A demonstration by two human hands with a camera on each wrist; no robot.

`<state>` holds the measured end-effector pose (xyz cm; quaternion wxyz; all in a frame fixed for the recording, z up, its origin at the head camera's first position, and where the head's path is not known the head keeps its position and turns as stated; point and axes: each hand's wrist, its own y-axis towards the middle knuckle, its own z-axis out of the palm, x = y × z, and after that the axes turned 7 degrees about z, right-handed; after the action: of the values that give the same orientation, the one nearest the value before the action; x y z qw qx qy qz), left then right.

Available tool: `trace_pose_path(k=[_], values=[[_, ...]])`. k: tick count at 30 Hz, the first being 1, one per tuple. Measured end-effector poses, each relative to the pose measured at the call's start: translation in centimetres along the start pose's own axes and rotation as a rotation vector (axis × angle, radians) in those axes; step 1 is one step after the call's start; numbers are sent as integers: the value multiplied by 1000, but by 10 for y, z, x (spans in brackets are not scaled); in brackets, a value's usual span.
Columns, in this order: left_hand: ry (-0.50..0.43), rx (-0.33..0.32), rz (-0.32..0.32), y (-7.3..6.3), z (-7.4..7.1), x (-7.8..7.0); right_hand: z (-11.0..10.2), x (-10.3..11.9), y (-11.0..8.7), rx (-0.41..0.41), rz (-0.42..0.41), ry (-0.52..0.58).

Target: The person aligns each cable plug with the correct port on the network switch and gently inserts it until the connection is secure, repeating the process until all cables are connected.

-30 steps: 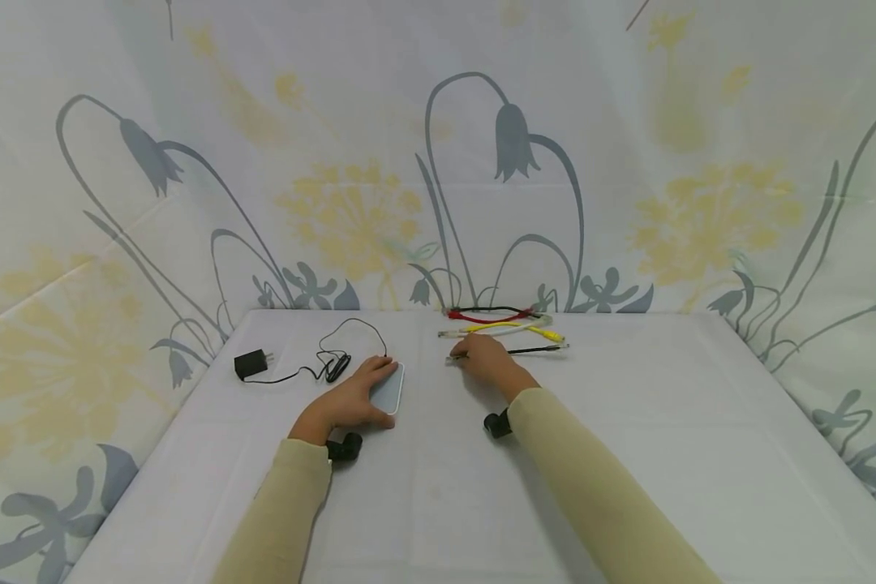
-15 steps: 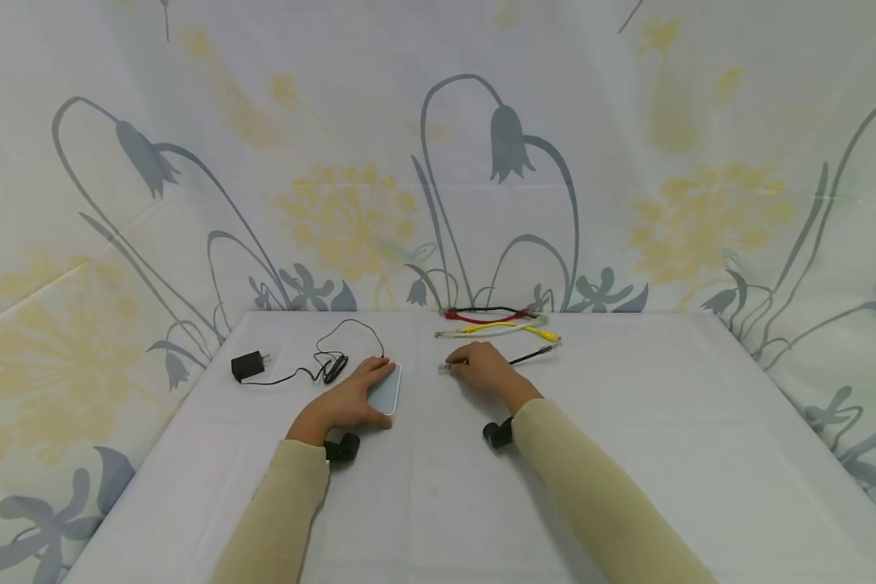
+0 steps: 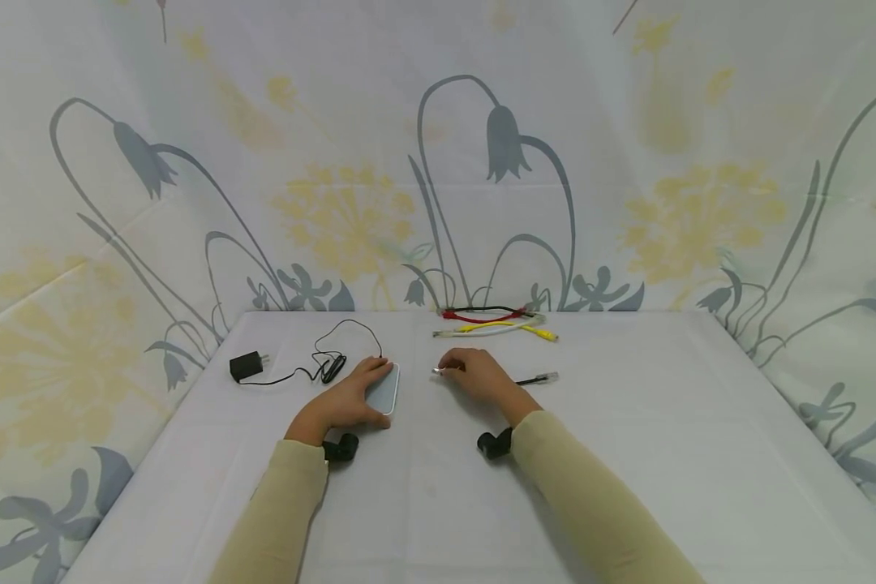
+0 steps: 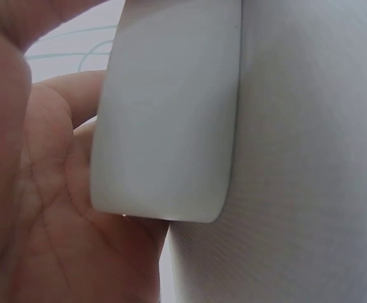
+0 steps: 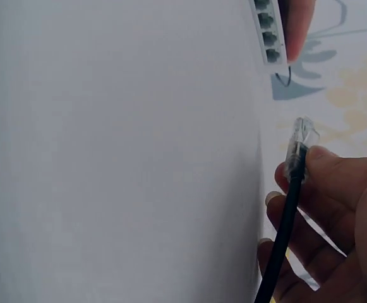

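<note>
A small white network switch (image 3: 384,393) lies on the table, with a row of ports (image 5: 268,31) along its right-hand side. My left hand (image 3: 341,401) grips it from two sides, fingers at the far end and thumb at the near end. In the left wrist view its smooth white face (image 4: 167,113) fills the middle. To its right, my right hand (image 3: 480,376) pinches a short black Ethernet cable (image 5: 284,227) just behind the clear plug (image 5: 302,136). That plug points towards the switch, apart from it. The cable's other plug (image 3: 550,377) sticks out right of the hand.
A black power adapter (image 3: 245,366) lies at the left, its thin cord (image 3: 292,377) running to the switch's far end. Yellow (image 3: 543,333) and white cables (image 3: 474,333) lie beyond my right hand. Red (image 3: 482,319) and black ones rest near the table's back edge.
My right hand has drawn the black Ethernet cable nearer to me and slightly left, away from the other cables. My left hand keeps its hold on the switch.
</note>
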<state>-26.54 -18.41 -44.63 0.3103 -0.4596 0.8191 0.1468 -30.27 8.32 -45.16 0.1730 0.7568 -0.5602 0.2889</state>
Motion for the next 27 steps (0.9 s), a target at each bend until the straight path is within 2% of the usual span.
trace_pose_path(k=[14, 20, 27], values=[[-4, -10, 8, 0, 1, 3, 12, -1, -10, 7, 16, 94], [-15, -8, -1, 0, 2, 2, 13, 2, -17, 9, 41, 142], [-5, -12, -4, -1, 3, 1, 15, 5, -23, 24, 30, 165]])
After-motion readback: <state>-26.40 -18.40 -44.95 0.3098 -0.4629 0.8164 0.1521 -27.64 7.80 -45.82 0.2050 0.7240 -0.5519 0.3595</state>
